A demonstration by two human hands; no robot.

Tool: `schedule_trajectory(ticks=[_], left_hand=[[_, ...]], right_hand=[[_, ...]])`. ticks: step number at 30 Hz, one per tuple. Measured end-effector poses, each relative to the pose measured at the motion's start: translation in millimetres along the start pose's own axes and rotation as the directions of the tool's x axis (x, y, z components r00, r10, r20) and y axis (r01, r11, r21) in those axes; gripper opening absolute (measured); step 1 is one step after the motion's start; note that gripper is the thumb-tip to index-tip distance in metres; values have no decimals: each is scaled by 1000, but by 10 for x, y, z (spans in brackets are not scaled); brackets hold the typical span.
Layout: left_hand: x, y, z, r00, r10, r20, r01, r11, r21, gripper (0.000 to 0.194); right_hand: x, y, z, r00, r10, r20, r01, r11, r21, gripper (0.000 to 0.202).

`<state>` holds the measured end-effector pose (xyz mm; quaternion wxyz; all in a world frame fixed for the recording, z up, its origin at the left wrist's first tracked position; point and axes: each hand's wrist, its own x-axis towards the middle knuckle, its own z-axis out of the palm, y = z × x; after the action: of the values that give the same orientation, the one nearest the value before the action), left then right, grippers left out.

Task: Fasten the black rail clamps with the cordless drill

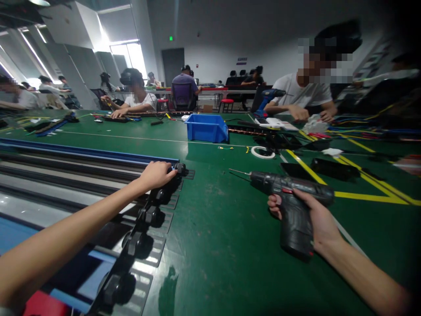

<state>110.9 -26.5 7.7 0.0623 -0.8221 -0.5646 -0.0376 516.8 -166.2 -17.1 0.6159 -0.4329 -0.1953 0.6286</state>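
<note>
My right hand is wrapped round the handle of a black cordless drill, raised over the table at the right. Its long thin bit points left, apart from everything. At the left lies a long metal case with blue edges and black rails. Along its near end runs a row of black cable glands beside slotted metal tabs. My left hand is closed at the far corner of that end, thumb and forefinger at the farthest black cable gland. Its other fingers are partly hidden.
The green table carries a blue bin, a white tape roll and yellow tape lines. Cables and black parts lie at the right. Across the table, a person works near a blue drill.
</note>
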Motion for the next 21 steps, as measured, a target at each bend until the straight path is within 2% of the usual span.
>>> schedule_trajectory(ticks=[3,9,21], left_hand=[[-10,7,-13,1000,5,-7,-5,1000,-4,52],[-20,-12,2,1000,13,-13,-13,1000,-8,55],[0,-29,43,1000,1,-5,-1,1000,-15,57]], right_hand=[[17,9,-29,996,89,9,-89,996,12,25],[65,18,-112,997,79,20,-79,997,-20,29],[-3,1,-19,994,92,56,-92,996,-16,24]])
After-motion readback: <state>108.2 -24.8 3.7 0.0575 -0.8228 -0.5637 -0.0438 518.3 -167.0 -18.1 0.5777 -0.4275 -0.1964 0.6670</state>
